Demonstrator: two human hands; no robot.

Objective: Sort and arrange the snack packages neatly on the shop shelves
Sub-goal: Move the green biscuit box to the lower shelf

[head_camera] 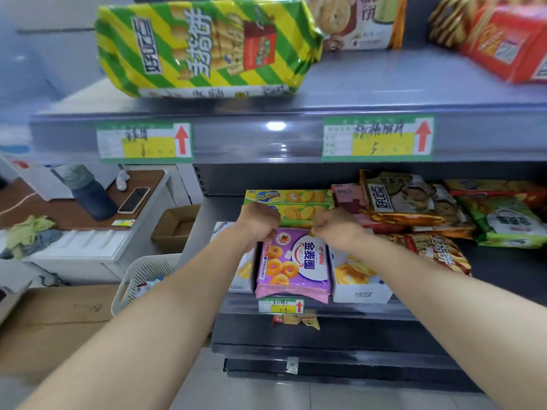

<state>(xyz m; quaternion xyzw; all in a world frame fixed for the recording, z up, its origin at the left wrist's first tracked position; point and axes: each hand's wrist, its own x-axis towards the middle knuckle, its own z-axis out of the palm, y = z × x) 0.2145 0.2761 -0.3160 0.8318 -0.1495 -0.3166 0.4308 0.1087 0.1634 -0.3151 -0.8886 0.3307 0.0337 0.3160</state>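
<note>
A purple snack pack [293,264] printed with ring biscuits lies at the front of the middle shelf [488,267], between two white boxes. My left hand [260,221] grips its far left corner and my right hand [333,227] pinches its far right corner. Behind it lie yellow-green biscuit packs [296,202]. A brown cookie bag [405,199], a green bag [506,221] and a red-yellow stick-biscuit bag [435,253] are heaped to the right.
On the upper shelf [384,81] lie a green-yellow striped bag [207,48], a walnut cookie pack [358,22] and a red pack [509,39]. A white basket [142,276], cardboard boxes [174,226] and a table with a bottle [88,193] and a phone stand at the left.
</note>
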